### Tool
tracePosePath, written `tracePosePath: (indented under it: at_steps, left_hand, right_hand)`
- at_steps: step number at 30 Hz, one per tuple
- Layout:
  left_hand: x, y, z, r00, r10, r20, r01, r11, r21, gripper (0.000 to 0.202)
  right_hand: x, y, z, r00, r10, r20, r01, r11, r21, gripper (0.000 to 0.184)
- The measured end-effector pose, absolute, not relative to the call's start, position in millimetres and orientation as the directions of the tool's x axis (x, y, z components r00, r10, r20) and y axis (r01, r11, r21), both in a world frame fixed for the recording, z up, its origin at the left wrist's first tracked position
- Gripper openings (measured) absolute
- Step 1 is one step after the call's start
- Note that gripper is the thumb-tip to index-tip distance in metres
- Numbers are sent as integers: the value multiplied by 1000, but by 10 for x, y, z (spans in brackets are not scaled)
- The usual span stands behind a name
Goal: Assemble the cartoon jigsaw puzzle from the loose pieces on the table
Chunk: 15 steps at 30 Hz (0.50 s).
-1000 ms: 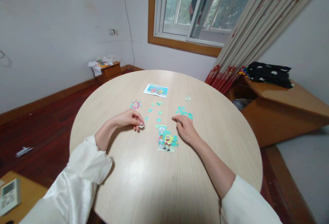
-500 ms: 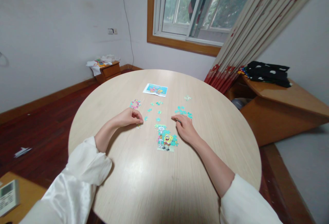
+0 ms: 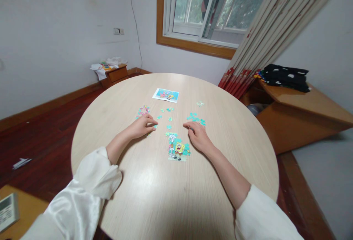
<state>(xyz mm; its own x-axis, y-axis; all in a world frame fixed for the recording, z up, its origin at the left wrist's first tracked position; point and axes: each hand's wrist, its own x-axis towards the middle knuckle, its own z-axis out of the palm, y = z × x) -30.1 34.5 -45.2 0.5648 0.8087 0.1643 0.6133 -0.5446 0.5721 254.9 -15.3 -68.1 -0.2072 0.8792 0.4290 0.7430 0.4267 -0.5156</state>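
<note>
Above the left group of puzzle pieces, my left hand [image 3: 140, 126] reaches in with thumb and forefinger apart. A small teal puzzle piece [image 3: 156, 126] lies at its fingertips, partly covered. My right hand [image 3: 197, 133] rests on the table with curled fingers; a dark greenish edge, seemingly a puzzle piece [image 3: 192, 129], shows between its thumb and fingers. Between the hands and nearer to me lies a partly joined jigsaw puzzle [image 3: 178, 148] with a yellow square figure and a pale standing figure. Several loose teal pieces [image 3: 169, 127] sit just beyond it.
Pink pieces [image 3: 143, 110] form a cluster beyond my left hand; teal pieces [image 3: 196, 118] lie beyond my right. A pale green group [image 3: 200, 103] sits farther right. The picture card [image 3: 166, 95] lies near the far side of the round table [image 3: 149, 196].
My left hand has shifted slightly up and right, and its thumb and forefinger have parted over a teal piece. My right hand stays in place. The view has shifted slightly.
</note>
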Motion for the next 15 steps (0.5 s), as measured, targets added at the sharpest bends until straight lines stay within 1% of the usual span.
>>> tracePosePath:
  at_steps: [4, 9, 12, 15]
  left_hand:
    - [-281, 331, -435, 555, 816, 162, 595, -525, 609, 18]
    - [-238, 291, -428, 519, 844, 136, 579, -465, 669, 21]
    - [-180, 227, -406, 535, 837, 115, 539, -442, 717, 22]
    - [-105, 146, -373, 568, 813, 131, 490, -461, 740, 22]
  right_hand:
    - [2545, -162, -668, -205, 883, 422, 744, 421, -519, 33]
    - [2541, -164, -663, -202, 887, 415, 743, 415, -525, 33]
    - [2537, -163, -665, -199, 890, 411, 744, 410, -527, 33]
    - [2536, -161, -669, -200, 895, 399, 745, 403, -531, 34]
